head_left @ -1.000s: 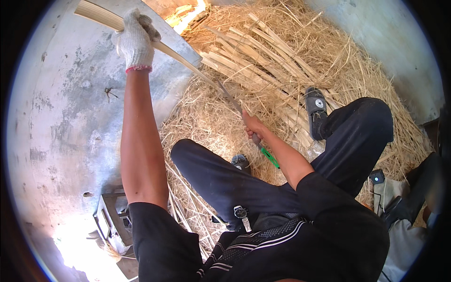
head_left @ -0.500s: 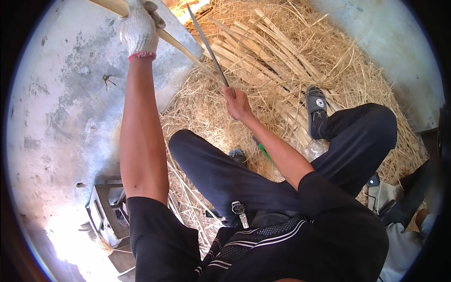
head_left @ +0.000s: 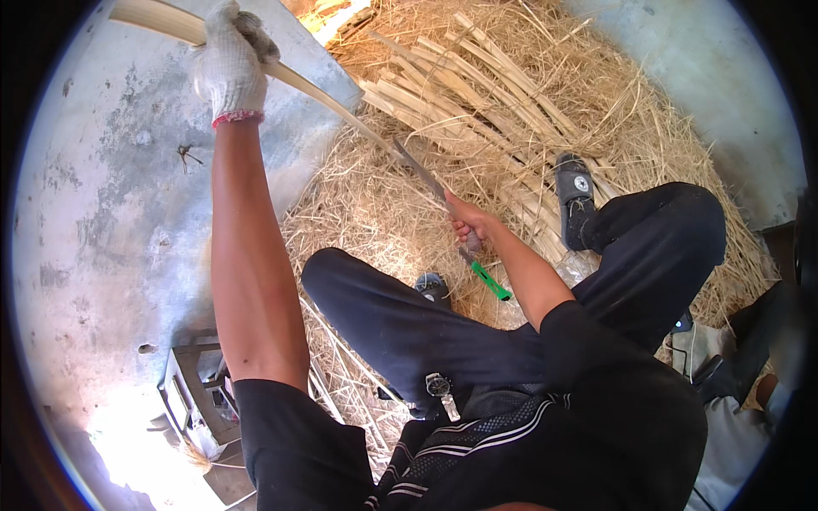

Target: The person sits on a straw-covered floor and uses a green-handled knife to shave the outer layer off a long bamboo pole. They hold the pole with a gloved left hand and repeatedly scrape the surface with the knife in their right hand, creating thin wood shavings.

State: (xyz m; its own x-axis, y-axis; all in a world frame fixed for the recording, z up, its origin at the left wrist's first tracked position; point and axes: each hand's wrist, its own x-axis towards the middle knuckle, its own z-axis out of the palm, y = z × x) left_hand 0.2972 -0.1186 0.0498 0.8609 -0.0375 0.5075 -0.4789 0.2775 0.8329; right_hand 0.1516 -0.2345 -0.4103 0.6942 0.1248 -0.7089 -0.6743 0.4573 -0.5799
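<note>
The left hand (head_left: 236, 72) clutched a strip (head_left: 315, 91), the right hand (head_left: 469, 220) a knife (head_left: 419, 171). Slats (head_left: 464, 85) ran from the straw's (head_left: 366, 200) upper-left edge to an emblem-marked slipper (head_left: 568, 180).

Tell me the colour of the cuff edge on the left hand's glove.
Pinkish red on the cuff edge; the head view shows it best.

One gloved left hand (head_left: 232, 72), one bare right hand (head_left: 471, 223), one pale strip (head_left: 162, 20), one knife (head_left: 421, 174), one green tool (head_left: 489, 280) and one watch (head_left: 439, 387) appear with two sandals (head_left: 573, 180) on straw (head_left: 673, 145), and slats (head_left: 515, 78), too overlapped to count, toward its far edge.
</note>
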